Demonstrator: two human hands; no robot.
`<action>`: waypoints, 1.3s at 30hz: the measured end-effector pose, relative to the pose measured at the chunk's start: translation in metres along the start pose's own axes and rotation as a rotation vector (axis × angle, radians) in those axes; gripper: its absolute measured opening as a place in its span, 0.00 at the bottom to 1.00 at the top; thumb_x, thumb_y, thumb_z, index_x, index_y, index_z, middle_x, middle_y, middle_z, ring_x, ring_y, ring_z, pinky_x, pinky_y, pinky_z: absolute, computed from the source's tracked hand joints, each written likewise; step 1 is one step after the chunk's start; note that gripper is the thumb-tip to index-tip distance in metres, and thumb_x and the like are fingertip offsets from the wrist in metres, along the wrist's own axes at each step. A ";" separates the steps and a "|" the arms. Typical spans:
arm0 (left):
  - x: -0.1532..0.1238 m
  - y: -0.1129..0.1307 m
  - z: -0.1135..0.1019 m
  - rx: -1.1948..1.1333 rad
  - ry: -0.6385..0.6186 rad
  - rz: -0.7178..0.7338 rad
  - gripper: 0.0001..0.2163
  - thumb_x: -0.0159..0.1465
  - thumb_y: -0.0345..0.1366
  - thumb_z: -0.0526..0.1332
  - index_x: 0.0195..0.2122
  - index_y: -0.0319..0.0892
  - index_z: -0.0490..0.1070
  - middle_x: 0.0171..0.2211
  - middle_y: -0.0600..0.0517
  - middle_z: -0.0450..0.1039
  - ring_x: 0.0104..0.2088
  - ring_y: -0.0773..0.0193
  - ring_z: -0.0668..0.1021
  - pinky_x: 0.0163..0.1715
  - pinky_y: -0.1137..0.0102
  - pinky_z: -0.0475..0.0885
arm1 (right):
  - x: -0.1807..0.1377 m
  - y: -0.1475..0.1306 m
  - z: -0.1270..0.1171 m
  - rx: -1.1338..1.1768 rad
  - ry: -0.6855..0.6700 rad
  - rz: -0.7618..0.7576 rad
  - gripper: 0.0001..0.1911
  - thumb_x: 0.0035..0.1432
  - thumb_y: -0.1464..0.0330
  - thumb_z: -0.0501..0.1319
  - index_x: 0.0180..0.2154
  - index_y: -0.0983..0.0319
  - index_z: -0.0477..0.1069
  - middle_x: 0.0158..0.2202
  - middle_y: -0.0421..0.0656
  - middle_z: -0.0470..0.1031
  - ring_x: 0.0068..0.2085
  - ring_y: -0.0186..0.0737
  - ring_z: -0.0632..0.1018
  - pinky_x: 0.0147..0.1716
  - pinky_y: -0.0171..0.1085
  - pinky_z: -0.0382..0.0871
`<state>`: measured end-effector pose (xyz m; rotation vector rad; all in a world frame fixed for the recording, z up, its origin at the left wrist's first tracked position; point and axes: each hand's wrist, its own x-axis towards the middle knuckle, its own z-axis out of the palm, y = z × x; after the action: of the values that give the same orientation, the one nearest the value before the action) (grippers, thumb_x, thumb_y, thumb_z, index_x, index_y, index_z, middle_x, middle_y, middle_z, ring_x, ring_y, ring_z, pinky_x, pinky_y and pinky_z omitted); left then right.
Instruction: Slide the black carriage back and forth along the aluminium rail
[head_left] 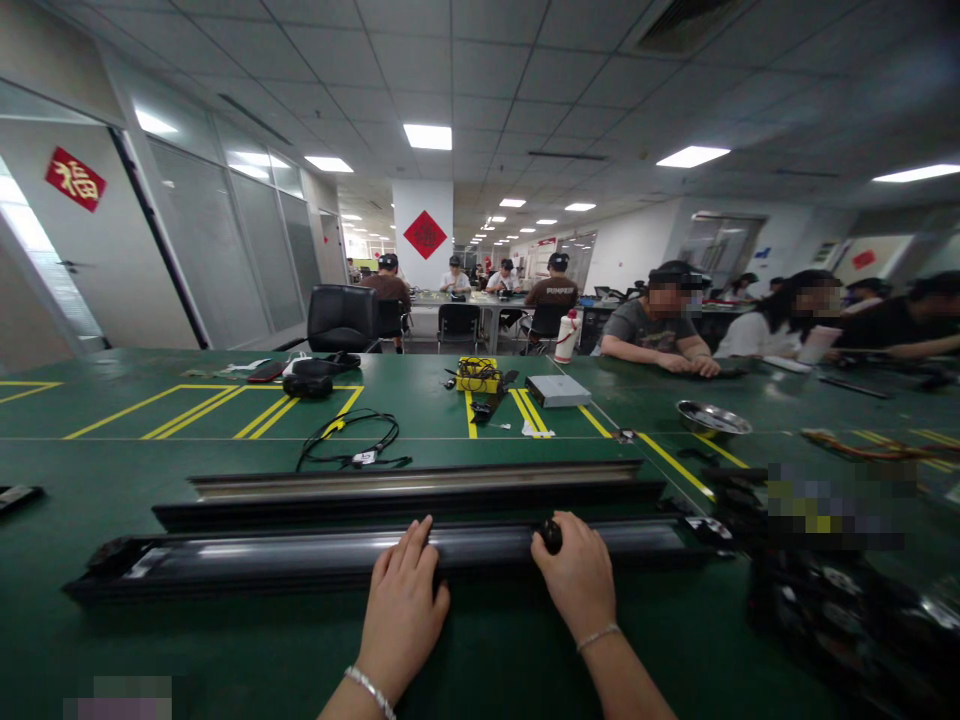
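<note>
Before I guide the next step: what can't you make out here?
Head view:
1. The small black part: the right hand covers most of it; its kind is unclear.
2. The near rail: the left hand hides a stretch.
3. The items at the right of the table: pixelated patch and edge blur.

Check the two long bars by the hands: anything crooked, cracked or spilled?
Nothing stands out. The near bar and far bar lie parallel on the table, no breaks visible. The left hand rests flat on the near one; the right hand pinches a small black knob on it. A cable lies loosely looped behind.
</note>
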<state>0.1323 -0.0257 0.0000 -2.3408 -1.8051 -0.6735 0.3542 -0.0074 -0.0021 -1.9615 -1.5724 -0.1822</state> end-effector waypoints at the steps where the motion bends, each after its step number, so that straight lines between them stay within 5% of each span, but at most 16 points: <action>1: 0.000 0.000 0.000 0.001 0.001 0.002 0.11 0.55 0.30 0.53 0.38 0.45 0.69 0.59 0.49 0.60 0.58 0.58 0.62 0.53 0.60 0.58 | 0.001 0.000 -0.002 -0.001 -0.010 -0.001 0.14 0.51 0.64 0.55 0.39 0.63 0.68 0.43 0.48 0.72 0.46 0.45 0.71 0.49 0.42 0.58; 11: -0.002 -0.006 0.012 0.044 0.029 0.028 0.25 0.56 0.30 0.51 0.57 0.44 0.58 0.59 0.50 0.59 0.59 0.58 0.61 0.54 0.60 0.57 | 0.005 0.004 -0.007 0.017 -0.012 -0.046 0.09 0.50 0.64 0.55 0.34 0.61 0.67 0.37 0.45 0.72 0.41 0.42 0.71 0.45 0.40 0.58; 39: 0.000 -0.004 0.007 0.060 -0.026 -0.004 0.25 0.56 0.31 0.51 0.57 0.45 0.58 0.60 0.50 0.57 0.59 0.58 0.61 0.54 0.60 0.57 | 0.007 0.003 -0.004 0.062 0.032 -0.031 0.06 0.49 0.68 0.55 0.32 0.62 0.66 0.32 0.45 0.71 0.37 0.42 0.70 0.41 0.39 0.60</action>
<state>0.1304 -0.0223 -0.0067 -2.3191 -1.8151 -0.5834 0.3602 -0.0042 0.0030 -1.8784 -1.5706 -0.1746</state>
